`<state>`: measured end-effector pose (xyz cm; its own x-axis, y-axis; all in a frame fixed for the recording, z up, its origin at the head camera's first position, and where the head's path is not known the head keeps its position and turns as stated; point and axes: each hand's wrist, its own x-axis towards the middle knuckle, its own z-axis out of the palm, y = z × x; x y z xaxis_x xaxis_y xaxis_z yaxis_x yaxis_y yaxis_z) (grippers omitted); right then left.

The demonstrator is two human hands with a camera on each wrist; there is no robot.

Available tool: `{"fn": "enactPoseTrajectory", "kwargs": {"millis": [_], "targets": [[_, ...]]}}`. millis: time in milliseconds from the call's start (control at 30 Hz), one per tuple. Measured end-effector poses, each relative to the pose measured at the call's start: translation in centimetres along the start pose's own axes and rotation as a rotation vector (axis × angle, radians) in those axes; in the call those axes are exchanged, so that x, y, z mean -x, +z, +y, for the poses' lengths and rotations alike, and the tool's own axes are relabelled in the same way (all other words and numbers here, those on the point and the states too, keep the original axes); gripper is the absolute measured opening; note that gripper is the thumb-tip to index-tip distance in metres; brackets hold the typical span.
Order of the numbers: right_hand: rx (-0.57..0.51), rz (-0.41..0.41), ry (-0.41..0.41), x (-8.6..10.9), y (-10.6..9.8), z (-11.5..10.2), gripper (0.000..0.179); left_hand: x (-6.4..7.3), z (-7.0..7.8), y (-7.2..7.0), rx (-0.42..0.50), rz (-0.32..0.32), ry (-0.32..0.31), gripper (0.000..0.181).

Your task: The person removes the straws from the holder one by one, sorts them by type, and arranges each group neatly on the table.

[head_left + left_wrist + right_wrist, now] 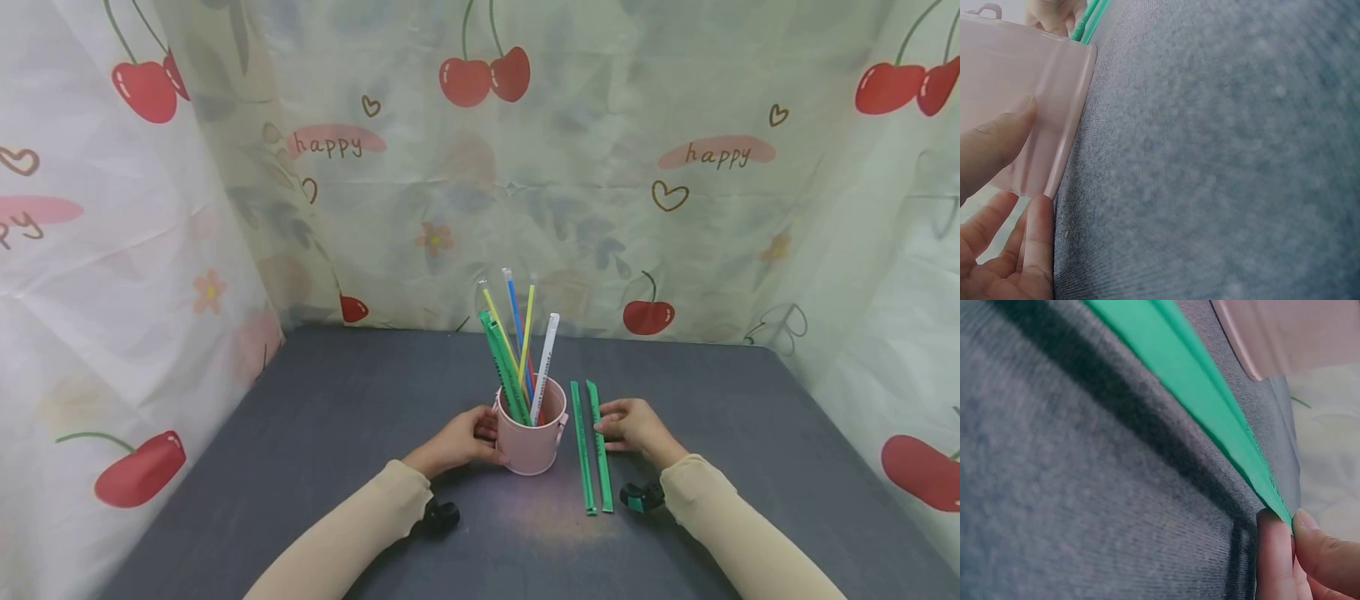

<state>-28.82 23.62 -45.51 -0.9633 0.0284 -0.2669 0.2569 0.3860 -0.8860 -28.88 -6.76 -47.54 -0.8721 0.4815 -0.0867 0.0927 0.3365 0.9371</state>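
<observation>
The right hand (637, 429) pinches a green wrapped straw (602, 475), beside a second green straw (582, 450), just right of the pink bucket (528, 450) gripped by the left hand (467, 439). The head view shows assorted straws (504, 367) standing inside; the left wrist view, only the bucket's outer wall. Cherry-print curtains (570, 208) hang behind the dark gray tabletop (360, 392).

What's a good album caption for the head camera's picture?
Left hand holds a pink bucket of straws; right hand pinches a green straw beside it.
</observation>
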Motion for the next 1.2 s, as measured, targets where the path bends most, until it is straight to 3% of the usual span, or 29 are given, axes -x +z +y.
{"fn": "enactPoseTrajectory", "kwargs": {"millis": [1200], "targets": [[0.124,0.034,0.042,-0.69,0.66,-0.10,0.039,0.02,-0.10,-0.13,0.005,-0.007,0.013,0.065]]}}
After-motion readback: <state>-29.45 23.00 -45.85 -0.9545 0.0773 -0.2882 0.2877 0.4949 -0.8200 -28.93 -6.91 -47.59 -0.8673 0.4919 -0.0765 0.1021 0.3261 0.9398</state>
